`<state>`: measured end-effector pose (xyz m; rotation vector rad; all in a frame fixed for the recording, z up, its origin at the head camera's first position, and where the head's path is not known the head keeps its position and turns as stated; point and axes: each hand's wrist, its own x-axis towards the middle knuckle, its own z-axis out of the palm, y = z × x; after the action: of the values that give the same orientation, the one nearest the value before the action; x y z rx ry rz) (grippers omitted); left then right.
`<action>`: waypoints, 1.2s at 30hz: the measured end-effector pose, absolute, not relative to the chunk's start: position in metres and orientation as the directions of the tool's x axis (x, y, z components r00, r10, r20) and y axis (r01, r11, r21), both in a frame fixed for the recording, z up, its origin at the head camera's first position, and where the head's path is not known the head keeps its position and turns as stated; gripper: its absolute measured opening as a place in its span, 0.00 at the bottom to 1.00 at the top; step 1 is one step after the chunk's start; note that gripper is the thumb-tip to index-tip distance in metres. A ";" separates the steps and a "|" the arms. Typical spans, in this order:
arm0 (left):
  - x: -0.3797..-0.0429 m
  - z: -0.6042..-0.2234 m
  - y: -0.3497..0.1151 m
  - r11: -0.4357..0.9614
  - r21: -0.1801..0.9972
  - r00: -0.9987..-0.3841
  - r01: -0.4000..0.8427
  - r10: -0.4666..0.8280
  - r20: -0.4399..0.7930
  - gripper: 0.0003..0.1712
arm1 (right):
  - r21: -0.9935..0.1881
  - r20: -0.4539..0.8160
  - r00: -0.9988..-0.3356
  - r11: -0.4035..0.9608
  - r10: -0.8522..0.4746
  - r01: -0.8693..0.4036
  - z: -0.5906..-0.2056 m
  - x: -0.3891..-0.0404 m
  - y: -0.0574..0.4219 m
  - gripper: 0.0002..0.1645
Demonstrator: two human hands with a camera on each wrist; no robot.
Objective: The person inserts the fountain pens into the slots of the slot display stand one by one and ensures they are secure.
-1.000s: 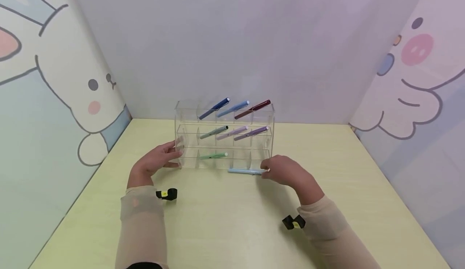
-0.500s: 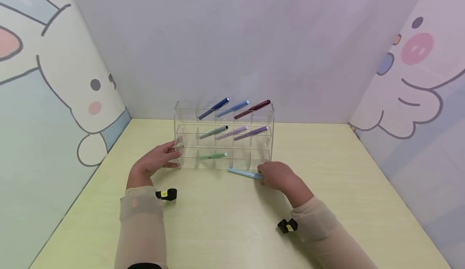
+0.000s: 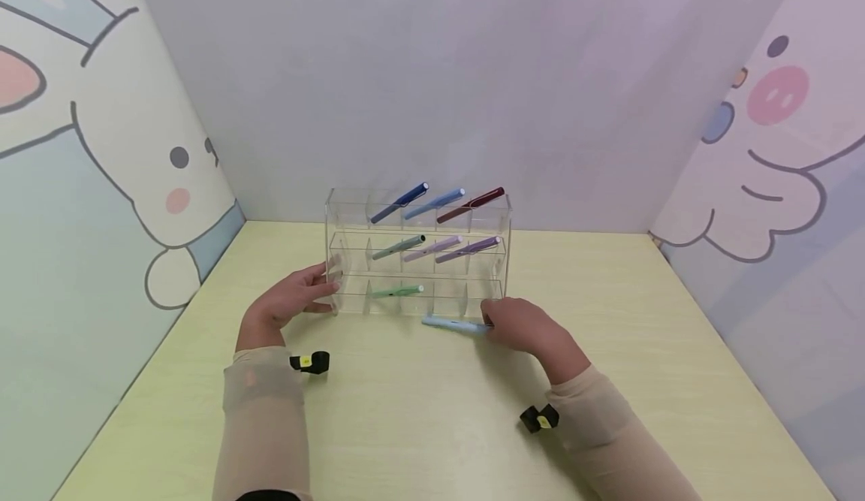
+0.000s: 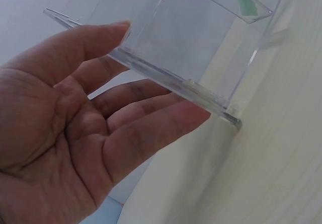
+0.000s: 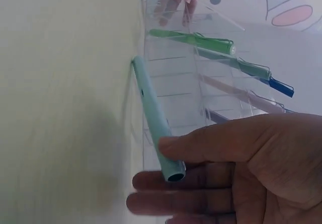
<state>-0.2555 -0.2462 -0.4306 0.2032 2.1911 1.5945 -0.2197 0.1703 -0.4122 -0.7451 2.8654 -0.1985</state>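
A clear acrylic pen rack (image 3: 417, 304) with three tiers stands on the table. My left hand (image 3: 290, 296) holds its left side panel, thumb on one face and fingers on the other, as the left wrist view shows. In front of the bottom tier, my right hand (image 3: 530, 328) pinches a light blue pen (image 3: 451, 324) near its right end. In the right wrist view, the thumb lies on that pen (image 5: 151, 108) and its far end points down close to the tabletop; whether it touches cannot be told. A green pen (image 3: 399, 291) sits in the bottom tier.
In the top tier lean a dark blue pen (image 3: 400, 203), a blue pen (image 3: 435, 203) and a dark red pen (image 3: 471, 204). The middle tier bears a grey-green pen (image 3: 399, 246), a lilac pen (image 3: 432, 248) and a purple pen (image 3: 468, 249). A grey wall (image 3: 432, 95) rises behind.
My right hand has shifted slightly left and toward me, drawing the light blue pen a little away from the rack and tilting it. The left hand and rack stay put.
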 end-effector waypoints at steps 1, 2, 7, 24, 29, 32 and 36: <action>-0.255 -0.430 -0.246 0.332 0.935 -0.901 -0.129 0.355 -0.250 0.44 | -0.206 -0.128 -0.857 0.859 -0.499 -0.469 -0.410 -0.220 0.172 0.05; -0.255 -0.430 -0.246 0.333 0.934 -0.902 -0.132 0.351 -0.252 0.45 | -0.240 -0.121 -0.854 0.849 -0.507 -0.470 -0.408 -0.221 0.173 0.04; -0.255 -0.430 -0.246 0.344 0.928 -0.903 -0.142 0.339 -0.263 0.49 | -0.317 -0.090 -0.836 0.811 -0.541 -0.491 -0.403 -0.222 0.174 0.07; -0.255 -0.430 -0.246 0.333 0.934 -0.905 -0.127 0.346 -0.247 0.43 | -0.511 0.142 -0.798 0.647 -0.586 -0.566 -0.391 -0.223 0.177 0.11; -0.255 -0.429 -0.246 0.324 0.937 -0.903 -0.130 0.353 -0.247 0.43 | -0.547 0.173 -0.808 0.627 -0.564 -0.555 -0.380 -0.220 0.186 0.11; -0.256 -0.429 -0.246 0.321 0.937 -0.901 -0.135 0.353 -0.251 0.45 | -0.569 0.195 -0.823 0.622 -0.534 -0.538 -0.373 -0.219 0.192 0.11; -0.257 -0.430 -0.247 0.326 0.936 -0.901 -0.133 0.353 -0.251 0.48 | -0.572 0.265 -0.822 0.603 -0.505 -0.555 -0.365 -0.216 0.198 0.12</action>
<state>-0.2571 -0.2469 -0.4300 0.1944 2.1849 1.6020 -0.2163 0.1977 -0.3648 -0.9536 2.8803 -1.0706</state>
